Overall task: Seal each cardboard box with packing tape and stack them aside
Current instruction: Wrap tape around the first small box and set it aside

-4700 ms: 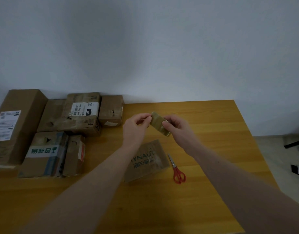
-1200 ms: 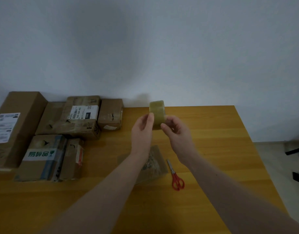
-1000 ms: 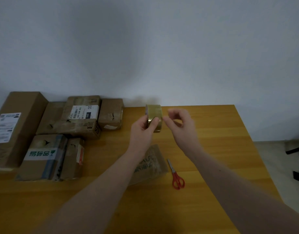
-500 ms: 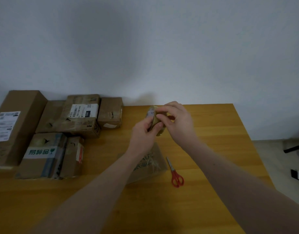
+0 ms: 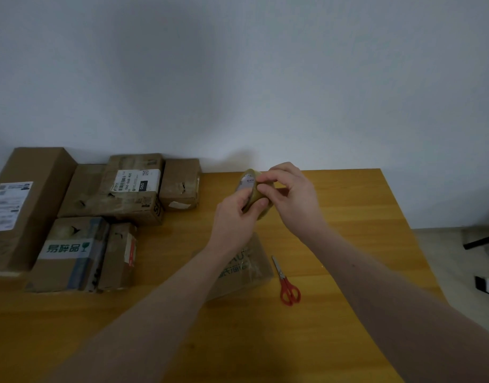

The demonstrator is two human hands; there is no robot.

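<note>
The roll of packing tape point(image 5: 254, 189) was held in the air above the wooden worktop point(image 5: 348, 217), beyond the cardboard box point(image 5: 243, 268) that lay flat at the centre. The left hand point(image 5: 235, 214) gripped the roll from below, thumb and fingers curled round its rim. The right hand point(image 5: 290, 194) pinched at the roll's outer face with its fingertips point(image 5: 261, 181). Red-handled scissors point(image 5: 286, 283) lay just right of that box, blades pointing away from the person. A group of sealed and labelled cardboard boxes point(image 5: 99, 217) stood well to the left of it, against the wall point(image 5: 238, 78).
</note>
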